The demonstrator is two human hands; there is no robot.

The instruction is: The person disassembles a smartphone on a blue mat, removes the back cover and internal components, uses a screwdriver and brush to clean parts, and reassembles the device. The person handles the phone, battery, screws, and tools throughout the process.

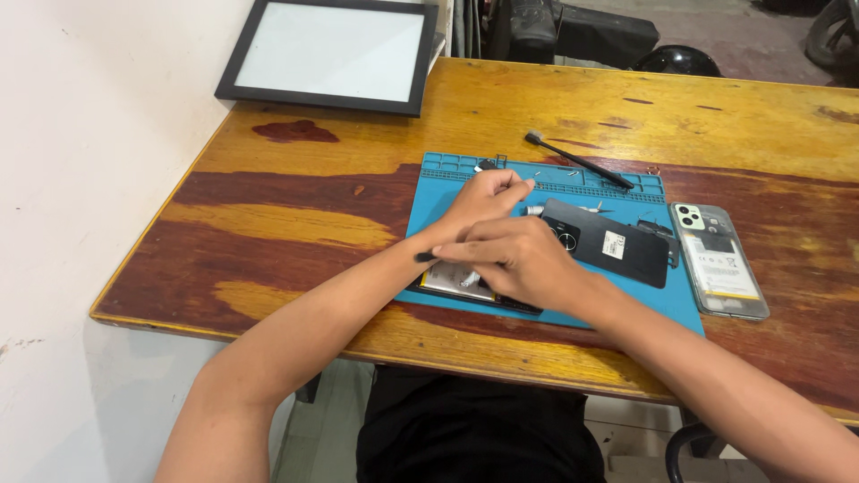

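Reaching past the crossed wrists, the left hand (483, 199) pinches a small part; the right hand (514, 259) grips a black tool (424, 257) over an opened phone (456, 283), back cover (608, 243) just beyond.

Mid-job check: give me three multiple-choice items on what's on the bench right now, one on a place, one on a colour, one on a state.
1. Where does the clear-cased phone lie?
A. On the wooden table just right of the mat
B. Inside the black frame
C. Under the left hand

2. What colour is the work mat?
A. Red
B. Blue
C. White

3. How does the black back cover lie?
A. Fitted on the opened phone
B. Standing upright against the wall
C. Detached, flat on the mat

Answers:
1. A: it rests on the bare table past the mat's right edge.
2. B: the mat is blue all over.
3. C: it lies flat beside the right hand, apart from the opened phone under the hands; the left hand reaches toward the mat's top trays.
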